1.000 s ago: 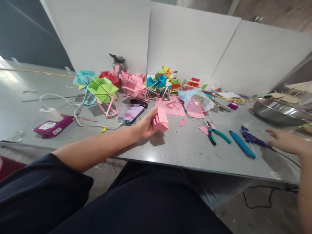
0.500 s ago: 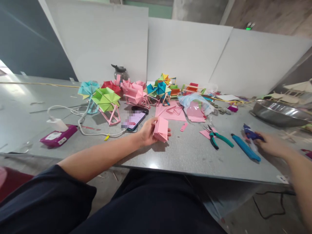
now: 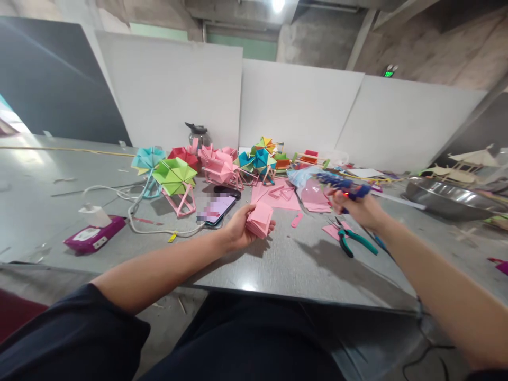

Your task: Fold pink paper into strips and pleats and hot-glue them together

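My left hand (image 3: 239,227) is closed around a folded pink paper piece (image 3: 260,219), held low above the table near its front edge. Raised over the right part of the table, my right hand (image 3: 363,209) grips a blue glue gun (image 3: 341,184) by its handle, nozzle toward the left. A small red light glows on the gun. Below it lie pliers with black and teal handles (image 3: 359,241), partly on a pink scrap (image 3: 330,231). A small pink strip with holes (image 3: 297,219) rests between my two hands.
Colourful folded-paper models, among them a green one (image 3: 174,177) and a pink one (image 3: 218,166), stand along the back. A phone (image 3: 218,208) and a purple power strip (image 3: 95,233) with a white cable are at left. A metal basin (image 3: 440,201) stands at right.
My right hand has picked the glue gun up from the right side of the table and swung it left and upward. My left hand still holds the pink paper piece. The view has tilted up slightly.
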{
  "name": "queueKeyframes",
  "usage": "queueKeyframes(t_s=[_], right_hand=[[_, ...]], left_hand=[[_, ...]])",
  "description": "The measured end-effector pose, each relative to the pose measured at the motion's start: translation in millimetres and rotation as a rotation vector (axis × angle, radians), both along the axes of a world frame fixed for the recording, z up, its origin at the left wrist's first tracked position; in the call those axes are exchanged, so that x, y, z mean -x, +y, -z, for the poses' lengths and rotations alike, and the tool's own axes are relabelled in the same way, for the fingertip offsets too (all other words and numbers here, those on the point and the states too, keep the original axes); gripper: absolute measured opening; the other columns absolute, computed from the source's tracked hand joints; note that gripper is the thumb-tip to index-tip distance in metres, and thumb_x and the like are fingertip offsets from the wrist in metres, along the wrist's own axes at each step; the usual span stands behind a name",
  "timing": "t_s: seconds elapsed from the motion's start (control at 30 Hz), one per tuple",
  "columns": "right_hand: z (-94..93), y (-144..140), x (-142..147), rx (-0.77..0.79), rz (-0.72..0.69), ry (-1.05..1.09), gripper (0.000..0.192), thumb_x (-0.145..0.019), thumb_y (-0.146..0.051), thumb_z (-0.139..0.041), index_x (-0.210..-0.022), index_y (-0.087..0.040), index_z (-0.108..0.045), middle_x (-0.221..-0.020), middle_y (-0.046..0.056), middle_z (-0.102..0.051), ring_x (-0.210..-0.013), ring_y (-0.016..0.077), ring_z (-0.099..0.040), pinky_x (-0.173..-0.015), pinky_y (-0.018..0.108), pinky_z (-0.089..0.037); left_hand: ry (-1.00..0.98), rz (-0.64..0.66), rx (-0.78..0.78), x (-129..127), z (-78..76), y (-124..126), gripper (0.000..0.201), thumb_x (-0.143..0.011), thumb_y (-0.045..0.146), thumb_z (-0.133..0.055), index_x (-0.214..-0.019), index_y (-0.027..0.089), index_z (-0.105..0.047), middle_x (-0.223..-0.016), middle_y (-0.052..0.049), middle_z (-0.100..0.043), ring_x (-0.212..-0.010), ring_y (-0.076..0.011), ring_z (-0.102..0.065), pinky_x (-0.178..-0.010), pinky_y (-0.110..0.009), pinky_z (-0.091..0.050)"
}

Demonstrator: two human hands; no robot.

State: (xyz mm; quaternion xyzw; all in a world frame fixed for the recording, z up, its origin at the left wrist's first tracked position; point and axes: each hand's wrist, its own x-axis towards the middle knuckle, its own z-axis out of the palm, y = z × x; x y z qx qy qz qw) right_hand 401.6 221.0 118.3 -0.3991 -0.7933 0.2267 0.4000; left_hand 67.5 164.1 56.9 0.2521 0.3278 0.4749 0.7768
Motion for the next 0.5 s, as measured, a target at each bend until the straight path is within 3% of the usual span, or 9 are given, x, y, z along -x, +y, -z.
queueKeyframes(t_s=[0.1, 0.2, 0.37, 0.5], right_hand=[[13.8, -6.5, 54.4, 0.239, -0.326, 0.149, 0.069, -0.085, -0.091, -0.069, -0.102, -0.024, -0.069, -0.065, -0.003, -0.050, -0.056, 0.0157, -0.049, -0.053, 0.034, -0.049], [38.1, -12.3, 80.2, 0.347, -0.450, 0.238, 0.071, -0.083, -0.092, -0.070, -0.096, -0.022, -0.068, -0.062, -0.006, -0.043, -0.054, 0.0137, -0.046, -0.050, 0.031, -0.048], [74.7, -14.9, 77.3, 0.404, -0.480, 0.254, 0.073, -0.087, -0.090, -0.068, -0.104, -0.019, -0.072, -0.067, -0.002, -0.053, -0.057, 0.0139, -0.050, -0.051, 0.029, -0.046], [86.9, -11.9, 70.3, 0.434, -0.430, 0.183, 0.074, -0.086, -0.091, -0.068, -0.104, -0.019, -0.072, -0.086, 0.006, -0.068, -0.064, 0.0151, -0.056, -0.055, 0.031, -0.047]], left_hand=[[-0.007, -0.039, -0.012, 1.9, -1.2, 1.2, 0.051, -0.110, 0.037, -0.041, -0.133, -0.002, -0.065, -0.090, -0.023, -0.080, -0.074, -0.0256, -0.077, -0.068, -0.031, -0.062], [0.017, -0.062, -0.040, 1.5, 0.7, 2.7, 0.049, -0.110, 0.038, -0.041, -0.126, 0.000, -0.069, -0.092, -0.023, -0.080, -0.074, -0.0246, -0.077, -0.068, -0.030, -0.062], [0.019, -0.054, -0.101, -2.7, 6.0, 3.9, 0.048, -0.110, 0.039, -0.041, -0.116, 0.004, -0.073, -0.090, -0.022, -0.080, -0.070, -0.0237, -0.075, -0.067, -0.032, -0.062], [0.042, -0.074, -0.123, -5.5, 6.9, 3.6, 0.043, -0.110, 0.037, -0.042, -0.111, 0.007, -0.073, -0.087, -0.019, -0.080, -0.068, -0.0234, -0.075, -0.065, -0.032, -0.062]])
